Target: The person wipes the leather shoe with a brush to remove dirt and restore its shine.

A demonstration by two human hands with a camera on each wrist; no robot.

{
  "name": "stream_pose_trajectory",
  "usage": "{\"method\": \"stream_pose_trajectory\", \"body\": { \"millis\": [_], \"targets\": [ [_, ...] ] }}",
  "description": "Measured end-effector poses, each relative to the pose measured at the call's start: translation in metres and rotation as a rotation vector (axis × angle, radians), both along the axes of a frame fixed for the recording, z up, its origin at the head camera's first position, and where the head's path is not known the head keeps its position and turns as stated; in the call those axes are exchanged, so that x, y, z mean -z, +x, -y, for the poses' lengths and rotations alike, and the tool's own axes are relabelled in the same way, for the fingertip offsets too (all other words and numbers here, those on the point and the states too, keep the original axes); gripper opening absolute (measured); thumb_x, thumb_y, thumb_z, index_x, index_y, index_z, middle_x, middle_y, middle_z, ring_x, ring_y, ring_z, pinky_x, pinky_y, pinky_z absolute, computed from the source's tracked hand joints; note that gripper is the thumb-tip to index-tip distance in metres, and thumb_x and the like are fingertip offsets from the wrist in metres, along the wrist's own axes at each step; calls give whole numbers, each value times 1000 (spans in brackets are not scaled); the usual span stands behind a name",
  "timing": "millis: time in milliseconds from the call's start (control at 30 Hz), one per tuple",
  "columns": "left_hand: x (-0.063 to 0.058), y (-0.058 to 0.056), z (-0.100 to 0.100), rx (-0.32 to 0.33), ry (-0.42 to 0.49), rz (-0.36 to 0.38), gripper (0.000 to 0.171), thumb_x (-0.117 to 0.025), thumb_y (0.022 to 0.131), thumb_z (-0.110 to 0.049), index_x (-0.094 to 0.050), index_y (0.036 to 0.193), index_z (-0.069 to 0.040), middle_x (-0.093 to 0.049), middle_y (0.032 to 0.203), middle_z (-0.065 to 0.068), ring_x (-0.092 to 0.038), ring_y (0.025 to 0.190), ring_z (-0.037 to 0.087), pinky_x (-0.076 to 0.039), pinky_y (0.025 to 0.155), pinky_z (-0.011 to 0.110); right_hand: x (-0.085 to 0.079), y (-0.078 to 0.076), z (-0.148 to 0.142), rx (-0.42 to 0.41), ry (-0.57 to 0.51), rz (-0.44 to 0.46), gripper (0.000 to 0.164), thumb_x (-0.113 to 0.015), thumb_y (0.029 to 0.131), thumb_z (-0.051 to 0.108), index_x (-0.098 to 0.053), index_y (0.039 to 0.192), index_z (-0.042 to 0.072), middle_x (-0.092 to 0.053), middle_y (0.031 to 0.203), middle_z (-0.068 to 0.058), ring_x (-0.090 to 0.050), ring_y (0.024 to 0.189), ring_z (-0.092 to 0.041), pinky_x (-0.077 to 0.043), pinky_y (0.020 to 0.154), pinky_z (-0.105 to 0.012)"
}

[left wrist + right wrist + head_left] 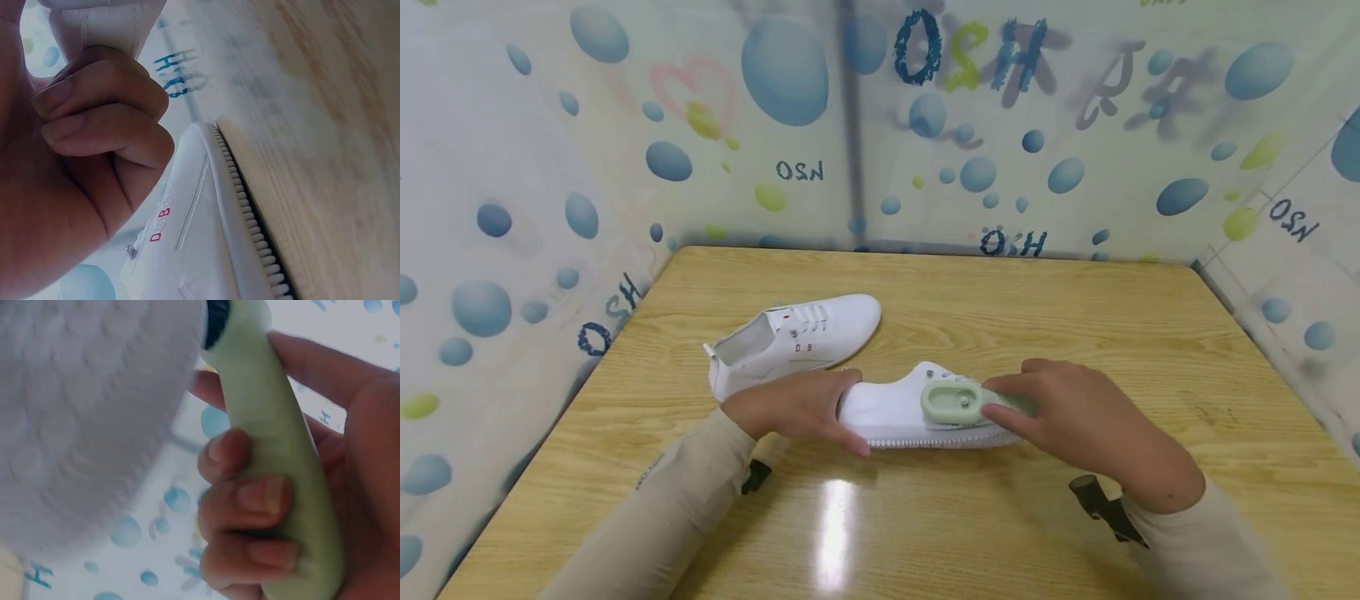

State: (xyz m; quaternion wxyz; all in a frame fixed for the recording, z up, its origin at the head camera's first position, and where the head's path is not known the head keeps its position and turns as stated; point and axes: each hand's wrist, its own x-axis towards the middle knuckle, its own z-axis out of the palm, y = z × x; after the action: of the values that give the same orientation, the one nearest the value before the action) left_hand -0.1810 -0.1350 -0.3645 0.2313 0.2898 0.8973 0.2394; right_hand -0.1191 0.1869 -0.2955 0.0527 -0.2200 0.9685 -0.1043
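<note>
A white lace-up shoe [880,408] is held on its side above the near middle of the table, toe to the right. My left hand [805,408] grips it by the heel; in the left wrist view, curled fingers [119,128] sit below its white edge. In my right hand [1075,417] is a pale green brush [951,402], its head laid against the shoe's upper near the laces. The right wrist view has fingers wrapped round the brush handle [269,425], dark bristles [217,322] by the shoe, and the bumpy white sole [94,425]. The toe is partly hidden.
The matching white shoe [842,329] stands upright on the wooden table [1037,308], just behind my left hand, red letters on its side. Walls of bubble-printed sheeting [880,150] rise along the table's back and both sides. Dark straps [1105,508] show near the wrists.
</note>
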Motion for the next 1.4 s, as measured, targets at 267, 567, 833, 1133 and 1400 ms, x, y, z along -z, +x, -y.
{"method": "stream_pose_trajectory", "body": {
  "millis": [267, 567, 833, 1133, 1400],
  "targets": [
    [1, 0, 0, -2, 5, 3, 62, -85, 68, -59, -53, 102, -19, -61, 86, -4, -56, 77, 12, -48, 70, 31, 5, 0, 4, -23, -45, 13, 43, -59, 94, 57, -73, 121, 26, -62, 85, 6, -50, 68, -10, -40, 58, -29],
    [2, -2, 1, 2, 10, 3, 61, -84, 69, -59, -53, 102, -19, -61, 86, -4, -56, 76, 11, -48, 69, 30, 15, 4, 19, -67, -80, -8, 36, -63, 94, 51, -73, 121, 29, -50, 75, 8, -41, 61, -8, -35, 54, -24],
    [3, -2, 1, 2, 2, -8, 61, -84, 69, -61, -53, 102, -19, -61, 86, -4, -57, 77, 11, -48, 70, 30, -1, 3, -3, -15, -1, -9, 44, -59, 94, 58, -70, 126, 29, -49, 75, 7, -37, 58, -10, -30, 51, -27],
    [4, -2, 0, 10, -2, -20, 62, -83, 68, -62, -52, 101, -19, -60, 85, -5, -56, 77, 11, -47, 70, 30, -11, 6, -19, 13, 28, -11, 48, -55, 95, 62, -69, 127, 29, -52, 78, 8, -38, 58, -10, -30, 51, -28],
    [5, -3, 1, 9, 0, -23, 62, -83, 68, -62, -53, 101, -19, -60, 85, -5, -56, 76, 11, -48, 69, 30, 2, 5, 1, -22, -2, -20, 44, -59, 95, 56, -69, 128, 28, -49, 76, 6, -38, 59, -10, -31, 51, -26]
  ]
}}
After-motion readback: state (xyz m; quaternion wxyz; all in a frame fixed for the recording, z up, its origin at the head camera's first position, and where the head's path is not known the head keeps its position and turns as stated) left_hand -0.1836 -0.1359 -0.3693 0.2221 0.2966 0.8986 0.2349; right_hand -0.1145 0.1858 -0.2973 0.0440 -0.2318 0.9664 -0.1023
